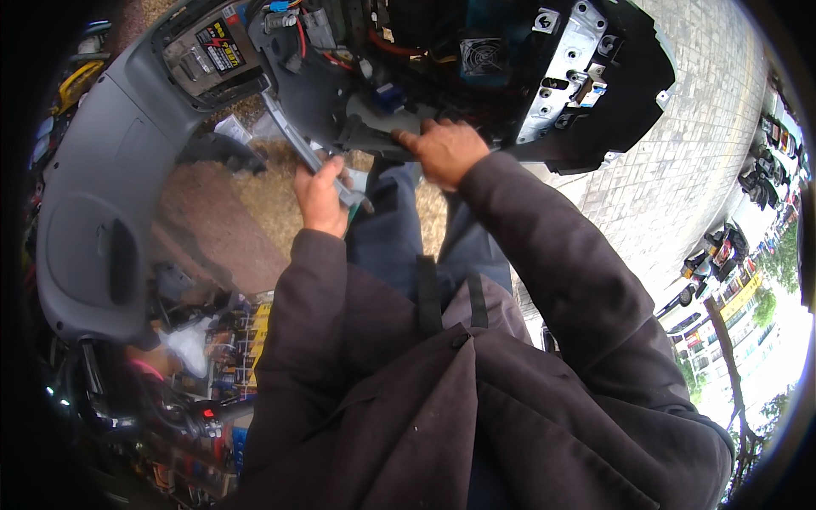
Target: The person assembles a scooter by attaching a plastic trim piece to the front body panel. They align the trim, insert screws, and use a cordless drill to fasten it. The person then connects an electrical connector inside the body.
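Observation:
My left hand is closed round a long, narrow grey trim strip. The strip slants from an opened vehicle body down to my palm. My right hand has its fingers curled over a dark plastic piece at the body's near edge; blur hides that piece's exact kind. Beyond both hands lies the open interior, with loose wires and connectors. At the upper left, a battery with a black label sits in an opening of the grey body panel.
A silver metal bracket plate is fixed to a black plastic housing at the upper right. A handlebar with a red button is at the lower left, near shelves of goods. Paving stretches to the right, with parked vehicles beyond.

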### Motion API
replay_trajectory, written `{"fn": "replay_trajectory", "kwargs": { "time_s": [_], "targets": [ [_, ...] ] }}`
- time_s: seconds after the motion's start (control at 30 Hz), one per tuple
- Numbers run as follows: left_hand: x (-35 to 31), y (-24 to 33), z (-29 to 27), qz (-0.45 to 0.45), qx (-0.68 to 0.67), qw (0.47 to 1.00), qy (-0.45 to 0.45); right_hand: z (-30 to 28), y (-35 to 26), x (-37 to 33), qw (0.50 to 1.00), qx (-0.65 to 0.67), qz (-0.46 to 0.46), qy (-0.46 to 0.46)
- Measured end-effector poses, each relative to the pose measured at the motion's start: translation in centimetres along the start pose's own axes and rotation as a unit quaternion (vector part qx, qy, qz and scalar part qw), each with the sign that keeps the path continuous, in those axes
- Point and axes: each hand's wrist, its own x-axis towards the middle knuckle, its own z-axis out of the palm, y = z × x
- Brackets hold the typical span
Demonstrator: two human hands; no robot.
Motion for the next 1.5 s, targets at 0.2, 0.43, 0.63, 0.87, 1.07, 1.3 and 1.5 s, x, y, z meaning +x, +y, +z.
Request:
{"fn": "replay_trajectory", "kwargs": {
  "time_s": [0.2,0.43,0.63,0.87,1.07,1.3,1.5],
  "targets": [
    [0.3,0.2,0.6,-0.003,-0.002,1.000,0.014,-0.4,0.2,0.0,1.000,0.000,-0.009,-0.008],
    [1.2,0.0,1.7,0.012,0.004,0.998,0.056,0.0,-0.2,-0.6,0.999,0.040,0.016,0.011],
    [1.4,-0.2,2.4,0.003,0.029,0.997,0.070,1.8,-1.9,-1.1,0.989,0.074,0.065,0.108],
    [1.8,0.0,2.1,-0.009,0.025,0.997,0.068,1.9,-2.5,-1.3,0.984,0.091,0.057,0.141],
    [0.9,0.7,2.9,-0.011,0.032,0.997,0.064,2.0,-4.0,-2.5,0.971,0.096,0.043,0.214],
    [-1.6,1.0,2.6,-0.052,0.019,0.996,0.066,2.1,-4.0,-4.4,0.957,0.143,0.018,0.254],
    [-1.7,0.8,2.4,-0.023,0.004,0.998,0.061,1.0,-2.7,-3.9,0.957,0.132,0.006,0.258]
  ]
}}
